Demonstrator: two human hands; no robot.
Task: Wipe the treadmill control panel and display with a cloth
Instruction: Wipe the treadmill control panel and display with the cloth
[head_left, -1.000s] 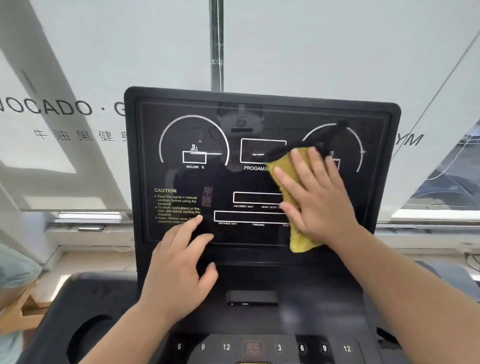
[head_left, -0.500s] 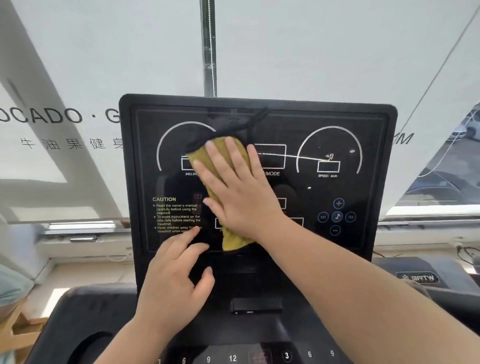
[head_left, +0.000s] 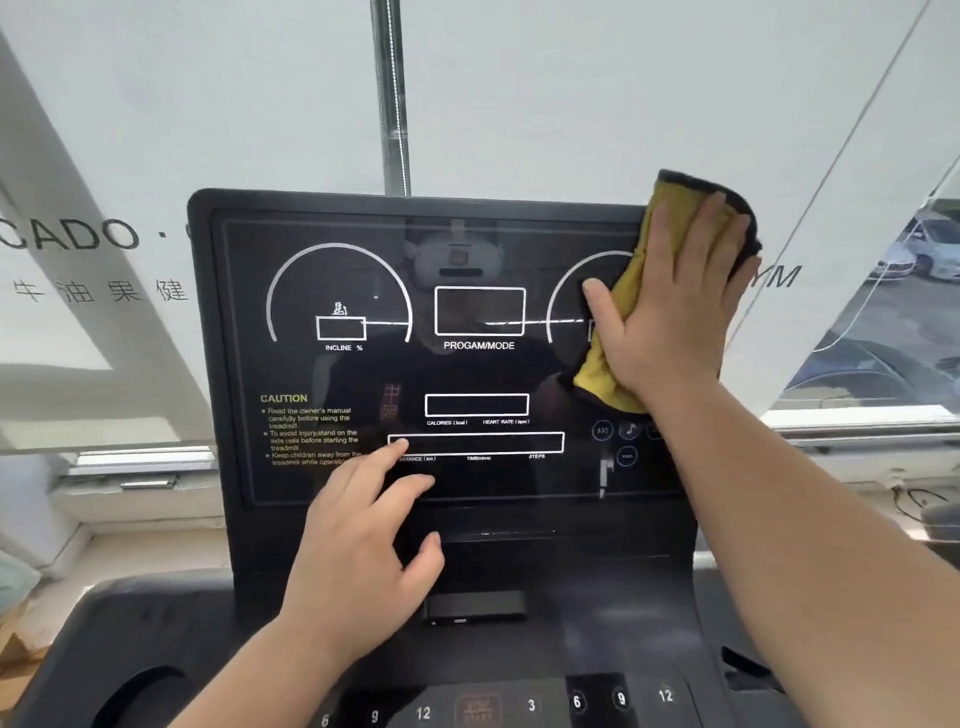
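The black treadmill display (head_left: 478, 374) stands upright in front of me, with white gauge arcs and boxes printed on it. A yellow cloth with a dark edge (head_left: 631, 270) lies flat against the display's upper right corner and hides the right gauge. My right hand (head_left: 670, 306) presses the cloth there with its fingers spread. My left hand (head_left: 363, 551) rests on the display's lower edge, fingertips touching the glass, holding nothing. Below lies the dark control panel (head_left: 524, 706) with numbered buttons.
A frosted window with printed letters (head_left: 78, 234) and a metal frame post (head_left: 392, 98) rises behind the display. A round cup recess (head_left: 135, 696) sits in the console at lower left. Parked cars (head_left: 924, 254) show through clear glass at right.
My right hand has swept the cloth from the left-centre of the display across to the upper right corner. My left hand has stayed at the lower edge.
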